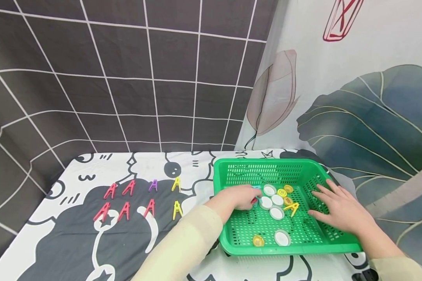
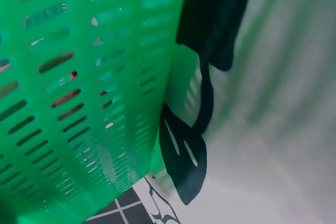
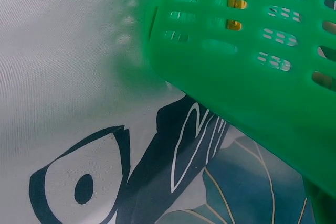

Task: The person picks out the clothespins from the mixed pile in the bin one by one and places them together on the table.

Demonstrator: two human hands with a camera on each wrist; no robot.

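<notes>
A green plastic basket (image 1: pixel 285 249) holds several white round caps (image 1: pixel 276 213), several yellow round caps (image 1: pixel 258 240) and a yellow A-shaped plastic piece (image 1: pixel 292 208). Inside its left part is my left hand (image 1: pixel 242 196), fingers bent downward. Its fingertips are right at a small red piece (image 1: pixel 254 200), mostly hidden under them, and blue bits (image 1: pixel 256 187) show close by; I cannot tell whether the fingers pinch any of these. My right hand (image 1: pixel 341 208) lies over the basket's right rim with fingers spread, holding nothing. Both wrist views show the basket's slotted outer wall (image 2: pixel 105 103), with no fingers visible.
Left of the basket, two rows of A-shaped pieces lie on the patterned cloth (image 1: pixel 67 249): several red ones (image 1: pixel 124 210), a purple one (image 1: pixel 152 185) and yellow ones (image 1: pixel 177 210). A dark gridded curtain (image 1: pixel 126 78) hangs behind the table, a leaf-patterned one (image 1: pixel 372 128) at right.
</notes>
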